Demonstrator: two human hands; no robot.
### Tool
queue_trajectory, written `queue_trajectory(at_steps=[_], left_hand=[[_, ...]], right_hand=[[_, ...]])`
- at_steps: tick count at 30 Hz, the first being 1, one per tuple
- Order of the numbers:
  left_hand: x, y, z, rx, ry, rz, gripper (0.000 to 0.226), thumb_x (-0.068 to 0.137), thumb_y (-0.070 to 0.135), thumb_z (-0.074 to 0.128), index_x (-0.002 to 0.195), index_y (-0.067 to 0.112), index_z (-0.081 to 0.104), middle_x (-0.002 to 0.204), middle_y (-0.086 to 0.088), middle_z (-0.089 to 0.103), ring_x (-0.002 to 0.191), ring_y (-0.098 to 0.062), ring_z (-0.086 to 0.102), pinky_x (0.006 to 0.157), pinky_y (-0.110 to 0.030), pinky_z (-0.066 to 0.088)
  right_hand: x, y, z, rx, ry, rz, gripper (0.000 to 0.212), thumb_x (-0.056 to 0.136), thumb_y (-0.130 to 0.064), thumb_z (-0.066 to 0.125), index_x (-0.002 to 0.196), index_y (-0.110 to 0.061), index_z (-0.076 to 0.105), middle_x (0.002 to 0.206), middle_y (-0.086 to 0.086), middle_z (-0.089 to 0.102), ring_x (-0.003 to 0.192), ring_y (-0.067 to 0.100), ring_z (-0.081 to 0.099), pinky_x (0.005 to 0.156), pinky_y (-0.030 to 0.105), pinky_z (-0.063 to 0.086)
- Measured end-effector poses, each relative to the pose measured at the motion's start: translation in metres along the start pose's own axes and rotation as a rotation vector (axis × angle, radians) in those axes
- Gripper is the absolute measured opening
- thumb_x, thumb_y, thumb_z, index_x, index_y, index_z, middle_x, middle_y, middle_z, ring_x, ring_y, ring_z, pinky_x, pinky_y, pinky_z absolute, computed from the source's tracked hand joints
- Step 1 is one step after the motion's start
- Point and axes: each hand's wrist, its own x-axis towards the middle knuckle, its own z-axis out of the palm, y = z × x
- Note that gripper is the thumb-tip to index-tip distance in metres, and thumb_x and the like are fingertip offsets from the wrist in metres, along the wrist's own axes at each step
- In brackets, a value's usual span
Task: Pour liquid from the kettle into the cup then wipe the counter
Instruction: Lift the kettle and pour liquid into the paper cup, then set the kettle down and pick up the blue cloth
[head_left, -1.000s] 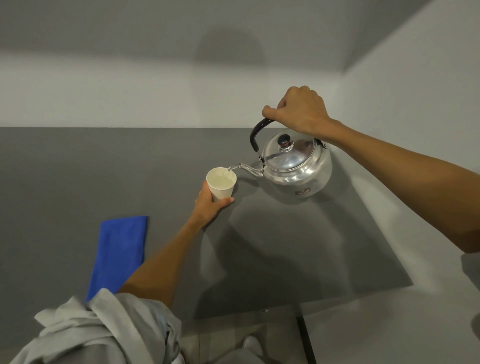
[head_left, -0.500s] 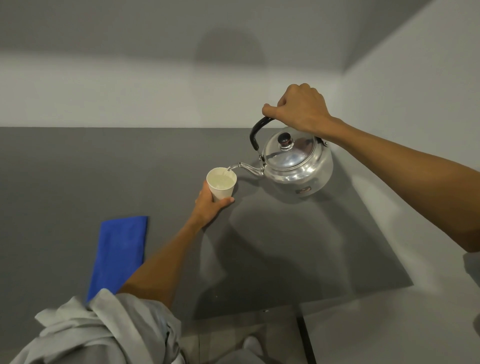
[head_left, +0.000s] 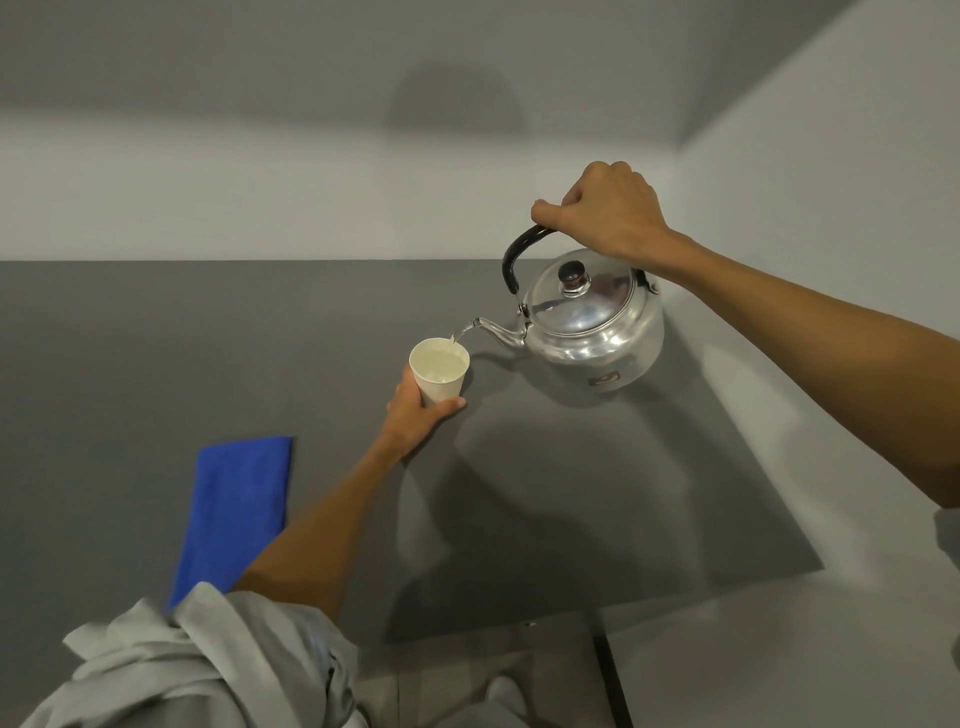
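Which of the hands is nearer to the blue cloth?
Left. The left hand holds the cup beside the blue cloth; the right hand grips the kettle handle, farther away.

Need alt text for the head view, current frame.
A right hand tilts a metal kettle by its black handle, pouring a thin stream into a white paper cup held by the left hand over a grey counter. A folded blue cloth lies to the left.

Kettle (head_left: 592, 322): polished silver, black handle and lid knob. Paper cup (head_left: 439, 371): plain white. Cloth (head_left: 236, 509): solid blue. Tabletop (head_left: 156, 353): uniform dark grey.
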Motion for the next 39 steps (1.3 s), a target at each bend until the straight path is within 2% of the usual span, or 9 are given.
queue_trajectory(at_steps=[6,9,13,18,21,25,30,34,39], left_hand=[[0.000,-0.003,-0.001,0.003,-0.179,0.019,0.100,0.067,0.006,0.082,0.143,0.015,0.017,0.135,0.005,0.037,0.125,-0.014,0.038,0.102,-0.028,0.032],[-0.001,-0.005,-0.013,0.009,-0.258,-0.013,0.084,0.072,-0.020,0.058,0.142,0.007,0.020,0.135,-0.001,0.039,0.134,-0.025,0.037,0.104,-0.030,0.033],[-0.011,0.013,-0.042,-0.060,0.127,-0.007,0.052,0.082,-0.020,0.040,0.131,-0.003,0.039,0.129,-0.021,0.053,0.118,-0.027,0.051,0.098,-0.030,0.040],[-0.017,0.080,-0.049,-0.044,0.423,0.291,0.032,0.089,0.003,0.043,0.118,0.014,0.051,0.112,0.000,0.048,0.102,-0.017,0.048,0.089,-0.027,0.042],[-0.022,0.131,-0.018,-0.010,0.310,0.515,0.021,0.092,0.014,0.044,0.106,0.027,0.053,0.103,0.017,0.049,0.104,-0.015,0.051,0.090,-0.023,0.042],[-0.021,0.170,0.050,0.099,0.012,0.686,0.018,0.096,0.021,0.046,0.104,0.012,0.059,0.105,0.000,0.055,0.101,-0.012,0.048,0.092,-0.019,0.038],[-0.021,0.178,0.110,0.175,-0.290,0.618,0.031,0.099,0.034,0.041,0.108,0.009,0.059,0.102,0.002,0.054,0.095,-0.009,0.051,0.081,-0.006,0.037],[-0.022,0.177,0.131,0.182,-0.369,0.516,0.041,0.099,0.042,0.033,0.108,0.014,0.062,0.099,0.001,0.064,0.092,-0.008,0.058,0.082,-0.017,0.041],[-0.024,0.175,0.136,0.157,-0.316,0.442,0.047,0.101,0.040,0.028,0.075,0.014,0.059,0.056,0.013,0.046,0.052,0.008,0.051,0.058,-0.009,0.037]], right_hand=[[-0.029,0.032,-0.017,0.167,0.016,0.187,0.047,0.069,-0.040,0.057,0.043,-0.017,0.026,0.034,-0.007,0.019,0.045,0.016,0.018,0.048,0.028,0.021],[-0.053,0.054,-0.019,0.233,0.032,0.273,0.047,0.066,-0.039,0.058,0.041,-0.018,0.025,0.037,-0.008,0.022,0.046,0.017,0.019,0.052,0.029,0.025],[-0.080,0.077,-0.016,0.293,0.044,0.331,0.050,0.070,-0.037,0.062,0.041,-0.018,0.026,0.045,0.001,0.026,0.049,0.020,0.025,0.058,0.032,0.031],[-0.101,0.092,-0.006,0.338,0.061,0.403,0.052,0.073,-0.038,0.063,0.041,-0.017,0.029,0.041,-0.002,0.027,0.041,0.015,0.023,0.052,0.029,0.027],[-0.114,0.099,0.002,0.367,0.088,0.452,0.054,0.074,-0.039,0.064,0.040,-0.018,0.029,0.034,-0.008,0.023,0.039,0.014,0.021,0.049,0.028,0.025],[-0.131,0.109,0.010,0.388,0.133,0.511,0.054,0.076,-0.040,0.064,0.040,-0.018,0.029,0.039,-0.004,0.025,0.040,0.015,0.021,0.051,0.029,0.027],[-0.139,0.109,0.022,0.406,0.165,0.556,0.055,0.077,-0.044,0.061,0.039,-0.021,0.028,0.033,-0.008,0.023,0.034,0.010,0.020,0.041,0.024,0.024],[-0.140,0.107,0.029,0.403,0.192,0.591,0.053,0.078,-0.041,0.060,0.040,-0.021,0.029,0.034,-0.007,0.024,0.034,0.010,0.021,0.039,0.024,0.023],[-0.144,0.108,0.036,0.414,0.198,0.634,0.049,0.075,-0.036,0.057,0.039,-0.020,0.028,0.030,-0.006,0.023,0.038,0.013,0.023,0.044,0.026,0.025]])
